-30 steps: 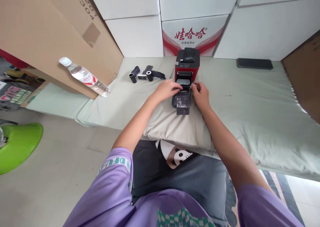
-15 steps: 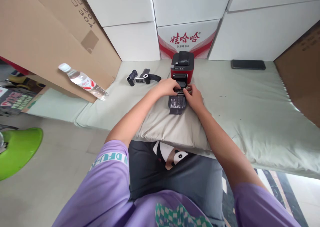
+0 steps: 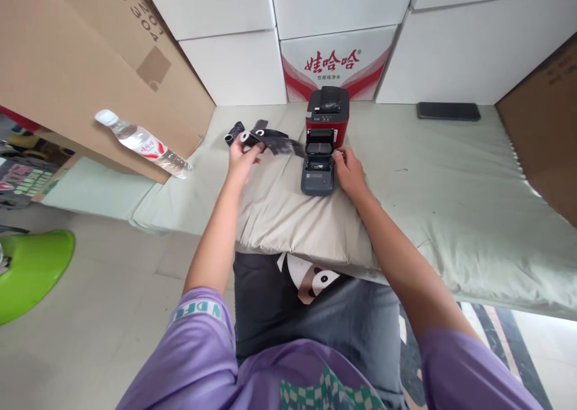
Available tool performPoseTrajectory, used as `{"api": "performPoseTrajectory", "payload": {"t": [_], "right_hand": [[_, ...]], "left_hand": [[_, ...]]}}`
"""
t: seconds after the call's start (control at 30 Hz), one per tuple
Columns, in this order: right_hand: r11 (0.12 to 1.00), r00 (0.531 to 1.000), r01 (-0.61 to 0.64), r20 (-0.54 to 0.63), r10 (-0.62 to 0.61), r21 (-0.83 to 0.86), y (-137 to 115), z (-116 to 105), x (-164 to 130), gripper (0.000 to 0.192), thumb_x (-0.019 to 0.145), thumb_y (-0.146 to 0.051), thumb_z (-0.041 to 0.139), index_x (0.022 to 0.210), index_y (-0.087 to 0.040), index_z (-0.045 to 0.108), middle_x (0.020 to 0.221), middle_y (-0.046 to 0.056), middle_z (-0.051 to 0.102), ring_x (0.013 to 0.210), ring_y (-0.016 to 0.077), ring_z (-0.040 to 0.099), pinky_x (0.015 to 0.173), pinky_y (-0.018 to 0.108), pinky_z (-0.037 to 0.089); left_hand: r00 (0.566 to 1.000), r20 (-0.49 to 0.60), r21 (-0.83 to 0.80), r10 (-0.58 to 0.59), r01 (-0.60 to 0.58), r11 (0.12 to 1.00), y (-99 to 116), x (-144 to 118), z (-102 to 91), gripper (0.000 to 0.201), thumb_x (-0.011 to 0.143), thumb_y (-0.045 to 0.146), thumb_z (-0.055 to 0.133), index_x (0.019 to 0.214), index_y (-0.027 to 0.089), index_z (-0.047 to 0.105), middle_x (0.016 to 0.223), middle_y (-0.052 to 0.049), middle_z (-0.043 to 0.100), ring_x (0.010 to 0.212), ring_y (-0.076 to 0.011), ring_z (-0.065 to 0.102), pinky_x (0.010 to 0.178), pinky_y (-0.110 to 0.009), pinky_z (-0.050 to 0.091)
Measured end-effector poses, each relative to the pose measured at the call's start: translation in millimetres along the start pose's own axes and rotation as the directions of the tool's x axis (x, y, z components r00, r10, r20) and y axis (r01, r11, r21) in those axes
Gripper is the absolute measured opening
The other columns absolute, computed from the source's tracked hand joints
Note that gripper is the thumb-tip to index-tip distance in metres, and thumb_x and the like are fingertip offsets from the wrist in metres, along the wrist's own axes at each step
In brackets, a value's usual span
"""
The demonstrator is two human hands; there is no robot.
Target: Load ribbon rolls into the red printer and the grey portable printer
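Head view: red-lettered carton (image 3: 338,64) reads "娃哈哈".

Red-bodied label printer with black top (image 3: 327,112), dark grey opened printer lid (image 3: 318,180), glossy black ribbon rolls on white cores (image 3: 259,138), pale green bed sheet (image 3: 451,181), clear plastic water bottle with red-and-white label (image 3: 142,143), white carton with red lettering and red swooshes (image 3: 337,64), brown cardboard sheet (image 3: 81,67), lime green plastic stool (image 3: 31,272), purple sleeves (image 3: 198,350)
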State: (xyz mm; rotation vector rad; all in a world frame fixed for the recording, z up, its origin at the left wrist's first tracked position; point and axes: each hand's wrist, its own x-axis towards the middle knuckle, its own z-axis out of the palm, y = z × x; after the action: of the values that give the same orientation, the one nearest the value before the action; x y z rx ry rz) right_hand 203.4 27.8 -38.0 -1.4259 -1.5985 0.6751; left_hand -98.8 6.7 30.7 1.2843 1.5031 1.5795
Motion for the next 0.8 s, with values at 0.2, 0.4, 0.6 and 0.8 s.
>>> {"api": "performPoseTrajectory", "payload": {"t": [0.2,0.4,0.6,0.8], "right_hand": [[0.999,1.000,0.002,-0.005,-0.002,0.036,3,2,1,0.066,0.097,-0.079,0.037,0.126,-0.027,0.065,0.113,0.011,0.079,0.109,0.0329,0.073,0.106,0.057,0.055],[0.999,1.000,-0.018,0.004,0.018,0.033,1,2,2,0.071,0.096,-0.081,0.035,0.128,-0.025,0.064,0.114,0.013,0.079,0.110,0.0340,0.073,0.106,0.058,0.055],[0.999,1.000,0.010,-0.018,-0.009,0.053,1,1,2,0.077,0.094,-0.087,0.033,0.122,-0.024,0.066,0.108,0.012,0.078,0.103,0.0314,0.071,0.103,0.056,0.055],[0.997,0.998,0.042,-0.052,-0.038,0.062,3,2,2,0.081,0.091,-0.092,0.032,0.118,-0.024,0.068,0.103,0.012,0.079,0.096,0.0297,0.070,0.098,0.052,0.055]], "left_hand": [[0.964,-0.250,0.080,0.096,-0.079,0.994,-44,6,-51.3,0.033,0.069,0.017,0.082,0.080,0.020,0.051,0.075,0.007,0.052,0.068,-0.0071,0.050,0.066,-0.018,0.044],[0.970,-0.236,0.204,0.057,-0.008,0.979,-70,-3,-70.5,0.035,0.071,0.029,0.085,0.076,0.021,0.051,0.069,0.007,0.048,0.065,-0.0091,0.047,0.062,-0.021,0.039],[0.981,-0.193,0.549,0.030,0.083,0.832,-63,-3,-66.3,0.042,0.072,0.039,0.086,0.080,0.023,0.047,0.075,0.004,0.052,0.080,-0.0166,0.056,0.080,-0.029,0.048],[0.992,-0.121,0.855,-0.016,0.113,0.505,-52,-12,-67.5,0.047,0.070,0.053,0.089,0.097,0.024,0.065,0.134,-0.013,0.064,0.139,-0.0452,0.048,0.116,-0.062,0.039]]}}
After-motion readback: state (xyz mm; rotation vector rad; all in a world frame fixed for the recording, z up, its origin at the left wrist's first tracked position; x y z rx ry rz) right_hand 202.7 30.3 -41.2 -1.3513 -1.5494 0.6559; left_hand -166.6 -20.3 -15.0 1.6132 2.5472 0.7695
